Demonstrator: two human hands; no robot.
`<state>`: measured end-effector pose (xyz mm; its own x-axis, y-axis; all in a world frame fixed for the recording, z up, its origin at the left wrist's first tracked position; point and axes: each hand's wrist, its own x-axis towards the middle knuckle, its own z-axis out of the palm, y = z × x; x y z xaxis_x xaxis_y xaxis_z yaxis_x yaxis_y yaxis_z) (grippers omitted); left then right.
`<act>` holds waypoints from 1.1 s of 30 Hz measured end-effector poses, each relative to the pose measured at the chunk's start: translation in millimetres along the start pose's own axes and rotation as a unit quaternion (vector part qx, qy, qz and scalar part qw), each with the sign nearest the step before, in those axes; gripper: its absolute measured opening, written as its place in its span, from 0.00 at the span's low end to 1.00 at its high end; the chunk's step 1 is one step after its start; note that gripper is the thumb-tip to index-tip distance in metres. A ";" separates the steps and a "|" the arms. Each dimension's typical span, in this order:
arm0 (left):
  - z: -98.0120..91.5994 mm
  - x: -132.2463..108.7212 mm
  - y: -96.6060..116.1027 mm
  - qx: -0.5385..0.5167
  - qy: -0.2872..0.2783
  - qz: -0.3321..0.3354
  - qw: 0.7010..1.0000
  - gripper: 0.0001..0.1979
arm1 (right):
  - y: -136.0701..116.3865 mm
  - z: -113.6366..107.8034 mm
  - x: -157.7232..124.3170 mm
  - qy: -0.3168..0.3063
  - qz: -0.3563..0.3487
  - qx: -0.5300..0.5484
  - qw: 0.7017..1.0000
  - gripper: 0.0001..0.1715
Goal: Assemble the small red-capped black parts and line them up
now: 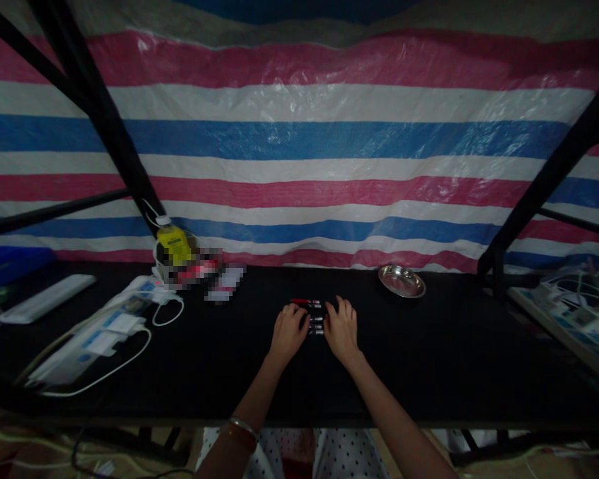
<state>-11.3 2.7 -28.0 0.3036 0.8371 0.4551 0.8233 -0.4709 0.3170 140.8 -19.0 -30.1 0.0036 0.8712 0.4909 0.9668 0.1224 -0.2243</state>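
Several pens lie side by side on the black table, crosswise between my two hands. The farthest is a red pen (303, 302); nearer me are dark pens (317, 326) with silvery ends. My left hand (287, 332) rests at their left side, fingers bent and thumb apart, hiding their left ends. At their right ends is my right hand (342, 327), its fingers curved and spread. Both hands are at the pens' ends, and neither is seen lifting one. Whether the fingertips press on the pens is too small to tell.
A round metal dish (402, 281) stands back right. To the left are a power strip (100, 332) with white cables, a yellow-labelled bottle (174, 243) and a white bar-shaped object (48, 299). More cabled gear (579, 309) sits far right. Black frame posts and striped sheeting (329, 140) close the back.
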 end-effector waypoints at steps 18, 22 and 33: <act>-3.6 -1.2 3.0 0.042 0.056 -0.065 0.995 0.12 | 10.8 13.7 16.6 -0.013 -0.040 0.102 0.994 0.16; -2.1 -0.4 1.9 0.039 0.066 -0.088 0.993 0.13 | 11.2 16.3 17.0 -0.025 -0.047 0.108 0.993 0.13; -2.5 -1.3 0.0 -0.035 0.185 -0.120 0.975 0.20 | 13.7 6.1 16.4 0.086 0.036 0.352 0.931 0.11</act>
<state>-13.0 0.9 -26.5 -0.0989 0.7735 0.6260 0.8107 -0.3022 0.5014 152.5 -0.1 -30.3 0.1612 0.8070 0.5682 0.5561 0.4013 -0.7278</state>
